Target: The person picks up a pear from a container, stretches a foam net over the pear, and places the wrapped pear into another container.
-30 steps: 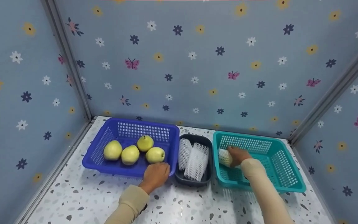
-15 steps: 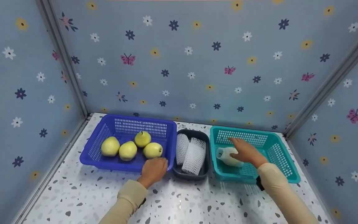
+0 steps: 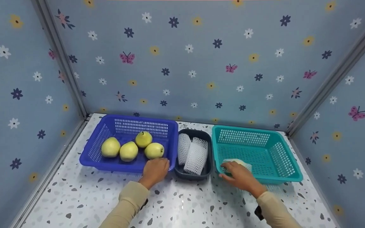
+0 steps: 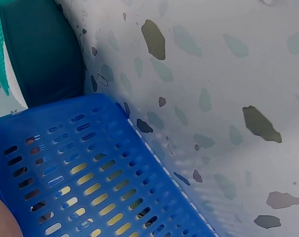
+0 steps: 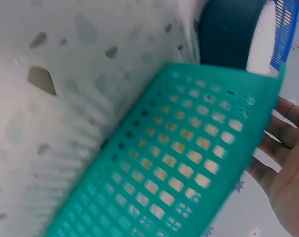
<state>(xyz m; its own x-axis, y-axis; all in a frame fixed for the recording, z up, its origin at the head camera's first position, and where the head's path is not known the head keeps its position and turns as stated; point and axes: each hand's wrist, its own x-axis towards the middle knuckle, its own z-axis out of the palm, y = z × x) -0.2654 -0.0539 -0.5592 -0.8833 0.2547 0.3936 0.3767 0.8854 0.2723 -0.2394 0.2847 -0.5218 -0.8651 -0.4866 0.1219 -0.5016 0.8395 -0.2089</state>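
My left hand (image 3: pixel 155 172) is curled over the front right rim of the blue basket (image 3: pixel 112 167), its fingers partly hidden inside. Several yellow-green pears lie in that basket, the nearest pear (image 3: pixel 154 150) just beyond the hand. My right hand (image 3: pixel 239 177) is over the front left edge of the green basket (image 3: pixel 258 153), fingers extended and loose. Just past these fingers, a pear in a white foam net (image 3: pixel 242 163) lies against the front wall, partly covered by the hand. Through the wall holes in the right wrist view, pale yellow patches show.
Between the two baskets stands a small dark tub (image 3: pixel 191 178) holding white foam net sleeves (image 3: pixel 196 157). All three containers are on a speckled white tabletop (image 3: pixel 182 205). A flower-patterned back wall (image 3: pixel 182 63) and side panels enclose it.
My right hand let go of the netted pear, lifted off it, then came back toward the front rim. The pear now lies nearer the front wall. My left hand stays at the blue basket.
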